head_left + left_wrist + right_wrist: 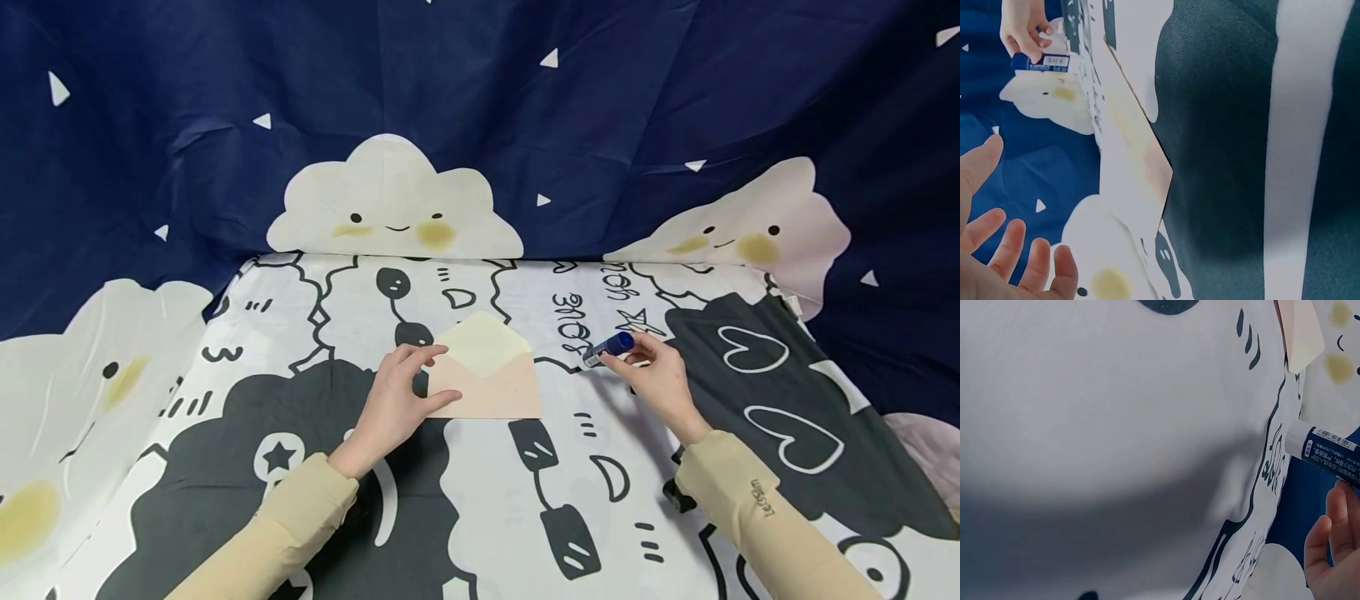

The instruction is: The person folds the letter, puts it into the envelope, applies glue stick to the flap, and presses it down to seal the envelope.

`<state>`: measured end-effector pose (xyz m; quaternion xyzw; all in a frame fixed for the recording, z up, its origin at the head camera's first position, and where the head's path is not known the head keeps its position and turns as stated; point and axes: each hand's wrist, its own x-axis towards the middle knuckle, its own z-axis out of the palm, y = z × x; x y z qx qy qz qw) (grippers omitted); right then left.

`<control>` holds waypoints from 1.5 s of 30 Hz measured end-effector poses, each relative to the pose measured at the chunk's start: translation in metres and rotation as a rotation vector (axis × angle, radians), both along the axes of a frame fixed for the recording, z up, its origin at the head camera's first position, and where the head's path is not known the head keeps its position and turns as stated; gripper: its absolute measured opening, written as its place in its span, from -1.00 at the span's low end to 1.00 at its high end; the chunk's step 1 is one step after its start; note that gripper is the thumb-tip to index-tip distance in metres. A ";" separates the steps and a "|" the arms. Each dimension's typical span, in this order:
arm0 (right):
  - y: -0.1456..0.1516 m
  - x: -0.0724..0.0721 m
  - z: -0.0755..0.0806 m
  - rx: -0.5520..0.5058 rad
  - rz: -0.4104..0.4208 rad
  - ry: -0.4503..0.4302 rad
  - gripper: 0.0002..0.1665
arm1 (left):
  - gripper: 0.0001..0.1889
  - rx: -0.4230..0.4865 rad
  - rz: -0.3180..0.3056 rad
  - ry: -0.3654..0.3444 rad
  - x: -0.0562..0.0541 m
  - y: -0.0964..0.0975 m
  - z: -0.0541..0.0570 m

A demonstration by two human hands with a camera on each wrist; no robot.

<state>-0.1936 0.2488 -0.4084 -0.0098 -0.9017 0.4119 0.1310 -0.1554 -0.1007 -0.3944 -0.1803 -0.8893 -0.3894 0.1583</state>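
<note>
A pale pink envelope (495, 392) lies on the patterned cloth, its cream flap (483, 340) folded open away from me. Over its left edge is my left hand (397, 387), fingers spread and thumb extended; the left wrist view shows nothing in its grasp. My right hand (656, 379) pinches a blue glue stick (610, 348) above the cloth, to the right of the envelope and apart from it. Tilted in the head view, the stick has its white end (1298, 437) toward the envelope. Printed text and a barcode show on its label (1055, 61).
Black-and-white cartoon cloth (525, 500) covers the table. Behind it hangs a dark blue curtain (600, 100) with a smiling cloud print (393, 200) and small white triangles. A small black object (678, 493) shows beneath the right wrist.
</note>
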 end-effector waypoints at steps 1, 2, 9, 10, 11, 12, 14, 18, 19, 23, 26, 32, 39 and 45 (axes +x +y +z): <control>0.000 0.000 0.000 0.001 0.001 0.001 -0.70 | -0.43 -0.003 0.001 0.001 0.000 0.000 -0.001; 0.000 0.000 0.000 -0.001 0.003 0.001 -0.70 | -0.43 -0.006 0.002 0.000 0.000 0.000 -0.001; 0.000 -0.001 -0.001 0.012 0.003 -0.016 -0.69 | -0.42 -0.028 0.011 -0.024 0.000 -0.001 -0.003; 0.000 0.000 -0.001 0.014 0.003 -0.019 -0.69 | -0.42 -0.030 0.014 -0.029 0.000 -0.001 -0.003; 0.000 0.000 -0.001 0.017 0.003 -0.020 -0.68 | -0.42 -0.032 0.016 -0.033 0.000 -0.001 -0.003; 0.000 0.000 -0.001 0.018 0.003 -0.021 -0.68 | -0.42 -0.032 0.017 -0.036 0.000 -0.001 -0.004; 0.000 0.000 -0.001 0.023 0.003 -0.025 -0.67 | -0.42 -0.033 0.020 -0.041 0.000 -0.001 -0.004; 0.000 0.000 -0.002 0.034 -0.005 -0.039 -0.67 | -0.42 -0.032 0.020 -0.047 -0.001 -0.002 -0.005; 0.000 -0.001 -0.002 0.038 -0.009 -0.045 -0.67 | -0.42 -0.032 0.019 -0.048 -0.001 -0.002 -0.005; 0.000 -0.001 -0.004 0.050 -0.020 -0.061 -0.66 | -0.42 -0.033 0.017 -0.059 -0.001 -0.002 -0.005; -0.001 -0.001 -0.006 0.052 -0.022 -0.069 -0.67 | -0.41 -0.040 0.019 -0.072 -0.001 -0.002 -0.005; -0.001 -0.001 -0.008 0.040 -0.022 -0.083 -0.67 | -0.41 -0.045 0.022 -0.072 -0.002 -0.003 -0.006; 0.000 -0.001 -0.008 0.038 -0.019 -0.084 -0.66 | -0.40 -0.049 0.023 -0.071 -0.002 -0.002 -0.006; 0.000 -0.002 -0.009 0.031 -0.021 -0.090 -0.65 | -0.40 -0.047 0.023 -0.081 -0.002 -0.002 -0.006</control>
